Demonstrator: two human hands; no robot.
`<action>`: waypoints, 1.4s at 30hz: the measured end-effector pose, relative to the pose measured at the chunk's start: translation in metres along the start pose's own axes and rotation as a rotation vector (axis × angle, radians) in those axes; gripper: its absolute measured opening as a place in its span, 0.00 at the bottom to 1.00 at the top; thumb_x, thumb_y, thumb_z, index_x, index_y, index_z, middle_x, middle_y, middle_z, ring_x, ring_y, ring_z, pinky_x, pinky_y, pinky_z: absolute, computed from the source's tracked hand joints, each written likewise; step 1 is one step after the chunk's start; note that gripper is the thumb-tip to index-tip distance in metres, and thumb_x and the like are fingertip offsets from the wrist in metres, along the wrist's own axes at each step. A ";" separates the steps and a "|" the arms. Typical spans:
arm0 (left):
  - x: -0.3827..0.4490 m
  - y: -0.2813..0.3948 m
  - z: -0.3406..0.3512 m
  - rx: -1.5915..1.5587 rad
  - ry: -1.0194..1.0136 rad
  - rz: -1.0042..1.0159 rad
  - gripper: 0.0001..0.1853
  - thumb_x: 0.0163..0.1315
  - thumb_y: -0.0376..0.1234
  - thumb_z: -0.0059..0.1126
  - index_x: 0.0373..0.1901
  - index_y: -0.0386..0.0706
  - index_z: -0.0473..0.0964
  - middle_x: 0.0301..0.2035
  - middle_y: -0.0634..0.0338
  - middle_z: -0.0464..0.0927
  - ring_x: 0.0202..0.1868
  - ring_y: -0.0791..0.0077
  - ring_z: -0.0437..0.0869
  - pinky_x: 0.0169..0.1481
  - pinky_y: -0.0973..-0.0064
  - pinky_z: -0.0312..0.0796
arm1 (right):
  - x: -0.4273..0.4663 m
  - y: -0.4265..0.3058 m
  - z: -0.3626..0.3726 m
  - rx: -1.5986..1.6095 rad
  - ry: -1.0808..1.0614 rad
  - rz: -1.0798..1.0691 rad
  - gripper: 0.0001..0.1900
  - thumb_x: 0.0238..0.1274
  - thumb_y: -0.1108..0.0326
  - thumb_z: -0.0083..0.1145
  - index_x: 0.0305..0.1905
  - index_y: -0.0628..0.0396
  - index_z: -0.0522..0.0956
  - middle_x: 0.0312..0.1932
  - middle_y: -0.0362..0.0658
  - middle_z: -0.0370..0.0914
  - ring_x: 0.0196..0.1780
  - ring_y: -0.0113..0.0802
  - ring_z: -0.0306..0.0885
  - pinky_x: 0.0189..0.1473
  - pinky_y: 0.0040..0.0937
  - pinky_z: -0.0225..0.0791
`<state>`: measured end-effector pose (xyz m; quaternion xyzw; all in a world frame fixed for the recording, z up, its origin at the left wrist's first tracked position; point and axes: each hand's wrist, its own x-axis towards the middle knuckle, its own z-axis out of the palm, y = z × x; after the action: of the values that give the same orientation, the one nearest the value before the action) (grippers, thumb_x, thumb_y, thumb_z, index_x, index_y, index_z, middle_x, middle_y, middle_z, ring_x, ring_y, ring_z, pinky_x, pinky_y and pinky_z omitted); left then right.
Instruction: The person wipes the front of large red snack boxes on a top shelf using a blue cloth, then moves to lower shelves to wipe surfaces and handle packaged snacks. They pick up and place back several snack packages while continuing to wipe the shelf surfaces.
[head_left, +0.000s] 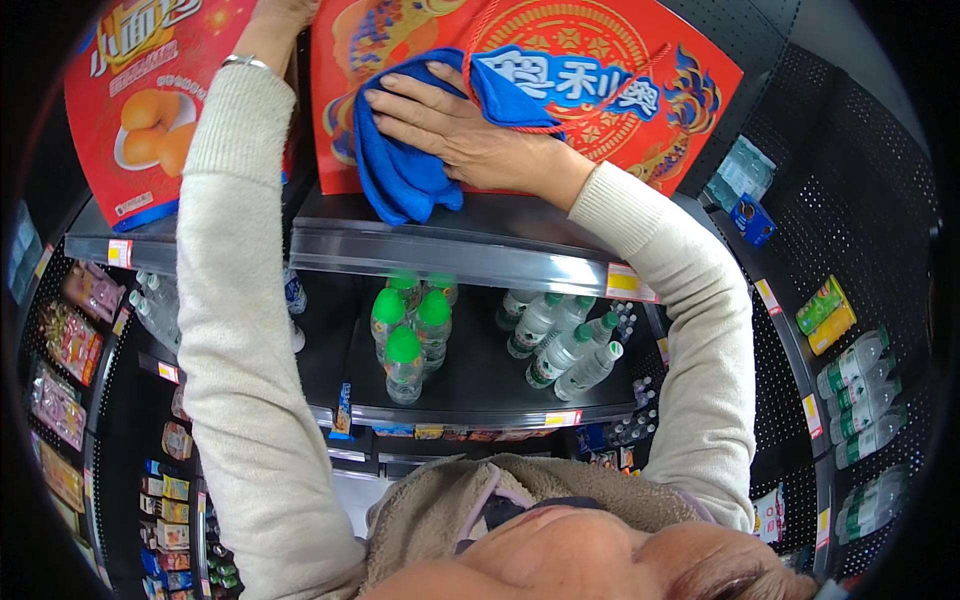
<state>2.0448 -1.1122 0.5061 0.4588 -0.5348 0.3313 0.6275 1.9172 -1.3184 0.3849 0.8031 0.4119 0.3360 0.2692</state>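
Note:
My right hand (480, 142) lies spread over a blue cloth (409, 195) and presses it against the front of a red gift box (675, 150) with printed writing and gold patterns. The box's red cord handle (600, 112) runs across the cloth's upper corner. At the top edge of the view, my left hand (281, 15) is beside a second red box (150, 172), which has pastries pictured on it. Most of that hand's fingers are cut off, so its grip cannot be made out. Both boxes stand on a black shelf (480, 210) with a clear label strip.
On the shelf below stand green-capped bottles (405, 356) and a group of water bottles (562, 352). Side shelving holds packaged snacks (71, 341) at left, with more bottles (859, 367) and yellow-green packs (825, 315) at right. Price tags (626, 281) line the shelf edges.

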 end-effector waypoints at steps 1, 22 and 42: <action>0.000 0.000 0.000 0.014 0.002 0.014 0.17 0.72 0.35 0.51 0.35 0.33 0.86 0.32 0.58 0.87 0.35 0.75 0.85 0.45 0.75 0.76 | 0.012 -0.001 -0.001 -0.019 0.003 -0.009 0.44 0.54 0.69 0.64 0.78 0.46 0.60 0.83 0.41 0.51 0.86 0.37 0.42 0.85 0.51 0.30; -0.003 0.004 0.002 -0.057 -0.008 -0.063 0.19 0.73 0.36 0.49 0.35 0.33 0.86 0.31 0.59 0.86 0.34 0.77 0.83 0.43 0.77 0.75 | -0.063 0.003 -0.009 0.136 -0.303 -0.094 0.41 0.56 0.77 0.53 0.78 0.49 0.60 0.84 0.38 0.49 0.86 0.37 0.44 0.81 0.49 0.44; 0.012 -0.031 -0.039 0.557 -0.113 0.125 0.21 0.79 0.37 0.42 0.59 0.32 0.79 0.59 0.52 0.82 0.64 0.67 0.78 0.77 0.70 0.60 | -0.259 0.124 -0.085 -0.486 0.305 0.453 0.29 0.74 0.56 0.56 0.73 0.57 0.67 0.76 0.51 0.64 0.79 0.47 0.59 0.77 0.45 0.51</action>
<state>2.0896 -1.0875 0.5104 0.5973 -0.4848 0.4771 0.4250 1.7997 -1.5878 0.4441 0.7273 0.1671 0.5911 0.3062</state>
